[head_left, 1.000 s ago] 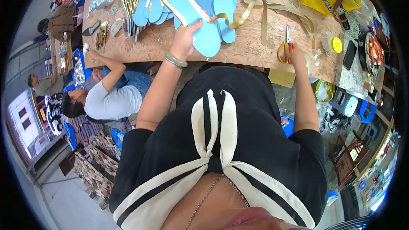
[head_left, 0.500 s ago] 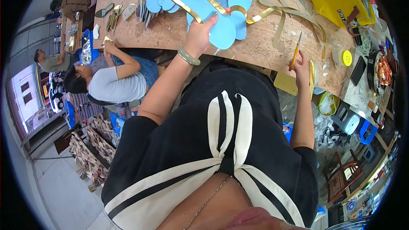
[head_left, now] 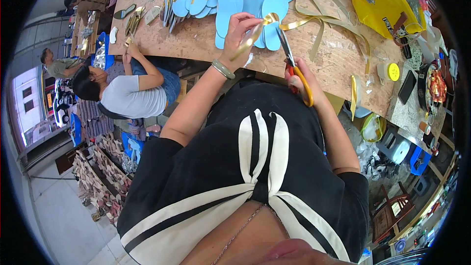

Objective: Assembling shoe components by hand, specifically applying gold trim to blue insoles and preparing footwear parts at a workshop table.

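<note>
My left hand (head_left: pixel 239 32) pinches a shiny gold strip (head_left: pixel 270 18) above the near edge of the workbench. One part of the strip hangs blurred below my fingers, while its long tail runs right across the wood. Orange-and-red-handled scissors (head_left: pixel 285 45) are in my right hand (head_left: pixel 305 76), blades parted and pointing at the strip just right of my left hand. Whether the blades touch it, I cannot tell. Behind my hands lie several light-blue insole-shaped pieces (head_left: pixel 226 5), some edged in gold.
The wooden workbench (head_left: pixel 171 41) carries a yellow bag (head_left: pixel 380 2), a yellow-lidded container (head_left: pixel 392 72) and a phone (head_left: pixel 406 87) toward the right. A seated person in a light shirt (head_left: pixel 135 91) works at the left edge. Below the right end stands a stool (head_left: pixel 394 147).
My right hand has brought the scissors leftward to the gold strip. The blue piece my left hand held with the strip is no longer in it; it grips the strip alone.
</note>
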Demonstrator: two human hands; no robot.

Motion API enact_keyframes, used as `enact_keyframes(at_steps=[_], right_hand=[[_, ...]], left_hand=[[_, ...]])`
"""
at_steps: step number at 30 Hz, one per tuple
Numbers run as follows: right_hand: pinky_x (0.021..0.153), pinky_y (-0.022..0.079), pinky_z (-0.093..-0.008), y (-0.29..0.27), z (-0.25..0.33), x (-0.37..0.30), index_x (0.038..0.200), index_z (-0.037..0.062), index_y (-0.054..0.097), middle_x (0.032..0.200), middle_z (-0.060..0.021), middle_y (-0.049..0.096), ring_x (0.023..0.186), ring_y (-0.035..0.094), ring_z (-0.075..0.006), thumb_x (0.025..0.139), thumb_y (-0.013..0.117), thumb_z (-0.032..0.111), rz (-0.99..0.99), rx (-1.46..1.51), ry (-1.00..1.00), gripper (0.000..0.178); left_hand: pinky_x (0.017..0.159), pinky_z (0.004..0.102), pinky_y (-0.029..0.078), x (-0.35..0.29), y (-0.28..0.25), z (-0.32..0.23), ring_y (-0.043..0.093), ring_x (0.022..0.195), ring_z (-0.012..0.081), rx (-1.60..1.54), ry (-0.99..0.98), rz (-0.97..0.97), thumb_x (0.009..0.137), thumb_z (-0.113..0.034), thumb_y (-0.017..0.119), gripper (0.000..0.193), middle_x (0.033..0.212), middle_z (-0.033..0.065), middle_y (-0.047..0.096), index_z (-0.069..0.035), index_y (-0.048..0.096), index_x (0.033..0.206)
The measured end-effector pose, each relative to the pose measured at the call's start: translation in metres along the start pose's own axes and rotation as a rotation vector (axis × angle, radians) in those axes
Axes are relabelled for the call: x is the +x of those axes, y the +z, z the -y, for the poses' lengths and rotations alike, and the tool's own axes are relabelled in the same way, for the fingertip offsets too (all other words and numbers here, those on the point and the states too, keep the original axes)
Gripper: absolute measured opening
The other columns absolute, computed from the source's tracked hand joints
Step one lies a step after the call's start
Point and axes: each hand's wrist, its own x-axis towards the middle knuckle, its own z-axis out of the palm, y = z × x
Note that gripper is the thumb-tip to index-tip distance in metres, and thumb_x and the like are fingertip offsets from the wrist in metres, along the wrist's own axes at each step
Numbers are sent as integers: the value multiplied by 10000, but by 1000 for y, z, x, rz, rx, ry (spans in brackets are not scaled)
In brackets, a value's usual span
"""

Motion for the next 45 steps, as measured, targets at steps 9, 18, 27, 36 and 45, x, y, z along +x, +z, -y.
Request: enact_keyframes(at_steps=[9, 18, 27, 36, 45], right_hand=[[454, 346, -201, 6, 16, 19, 1185, 97, 399, 759, 10, 452, 539, 418, -64, 829, 641, 364, -173, -359, -104, 507], [388, 391, -265, -51, -33, 6, 1121, 78, 539, 671, -52, 577, 476, 501, -126, 798, 691, 226, -522, -296, 231, 387], [705, 490, -440, -165, -52, -14, 1084, 132, 617, 887, -191, 648, 825, 621, -362, 841, 562, 274, -648, -1301, 445, 286], [692, 461, -253, 0, 83, 66, 981, 23, 664, 790, -53, 649, 732, 581, -110, 903, 558, 251, -343, -418, -341, 263], [584, 424, -208, 32, 22, 102, 947, -18, 657, 729, 31, 598, 655, 510, -41, 933, 532, 256, -504, 29, -230, 302]], left_hand=[[838, 274, 446, -7, 7, 8, 494, 973, 187, -55, 124, 123, 734, 17, 635, 381, 1034, 63, 442, -104, 608, 1094], [925, 332, 424, 5, -6, 11, 504, 1087, 220, -300, -63, 163, 885, -125, 554, 310, 1187, 102, 494, -33, 536, 1181], [993, 406, 402, 15, -9, -16, 515, 1150, 285, -1030, -417, 281, 964, -217, 406, 448, 1220, 202, 535, -12, 315, 1352], [953, 358, 431, 19, -1, -36, 549, 1102, 225, -955, -529, 185, 962, -235, 438, 386, 1193, 145, 564, 34, 478, 1236], [919, 349, 457, 8, 6, -1, 573, 1048, 202, -1041, -701, -15, 938, -159, 480, 332, 1174, 121, 580, 30, 509, 1209]])
